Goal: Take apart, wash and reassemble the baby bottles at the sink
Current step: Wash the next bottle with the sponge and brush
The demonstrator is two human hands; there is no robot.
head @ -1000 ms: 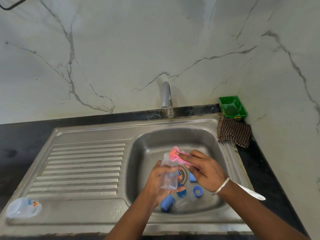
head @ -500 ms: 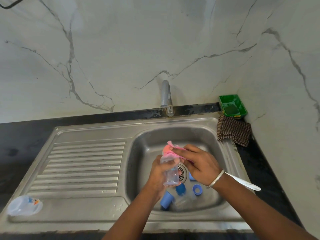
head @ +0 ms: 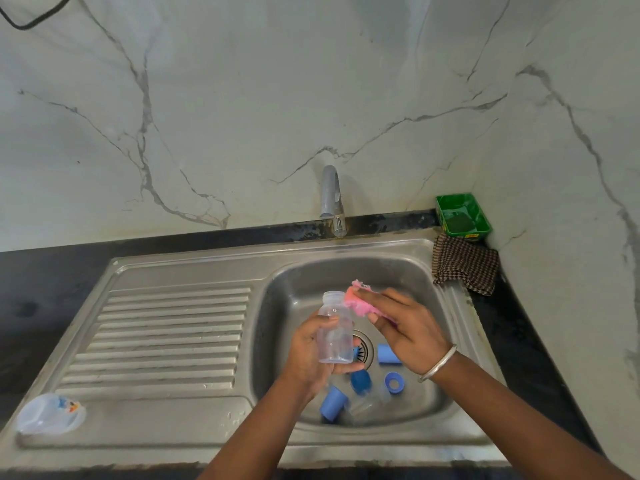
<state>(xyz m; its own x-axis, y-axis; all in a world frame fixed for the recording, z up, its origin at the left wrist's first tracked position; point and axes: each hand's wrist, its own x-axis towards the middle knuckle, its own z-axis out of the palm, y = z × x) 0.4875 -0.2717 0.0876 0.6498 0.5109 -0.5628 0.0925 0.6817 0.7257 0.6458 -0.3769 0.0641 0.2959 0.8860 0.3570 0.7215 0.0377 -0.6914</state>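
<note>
Where marble wall (head: 242, 116) meets steel sink (head: 173, 341)

1. Two bare arms show, with no sleeves on them.
2. The left hand (head: 311, 355) wears no ring and no band that can be seen.
3. The right hand (head: 408, 327) has a thin, shiny silver bangle (head: 437, 363) on its wrist, just behind the hand.
4. The bangle is plain, smooth and round.
5. The fingernails are short and have no bright paint.
</note>
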